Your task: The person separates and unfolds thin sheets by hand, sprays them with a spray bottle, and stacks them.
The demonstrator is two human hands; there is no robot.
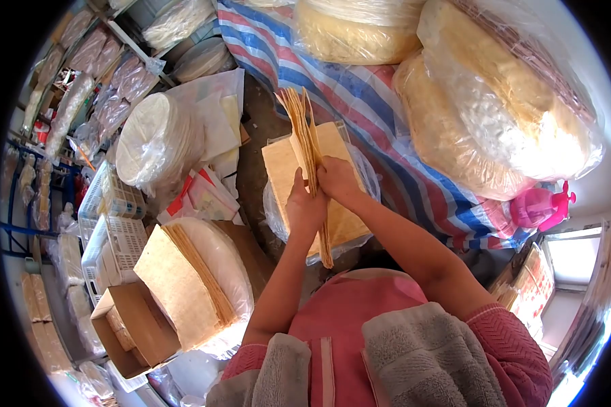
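Observation:
Both hands hold a thin stack of tan sheets [308, 139], stood on edge with its upper end fanned apart. My left hand [306, 203] is closed round the near side of the stack, and my right hand [337, 179] grips it from the right, touching the left hand. Below the held stack lie flat tan sheets [349, 220] on a plastic-wrapped round base [271, 216]. To the left, another pile of tan sheets [183, 275] rests on a round white stack [232, 264].
An open cardboard box [139, 325] and white plastic baskets [119, 247] stand at left. Wrapped round stacks [157, 139] lie behind them. Large bagged yellowish rounds [475, 115] sit on a striped sheet [360, 102], near a pink spray bottle [538, 207].

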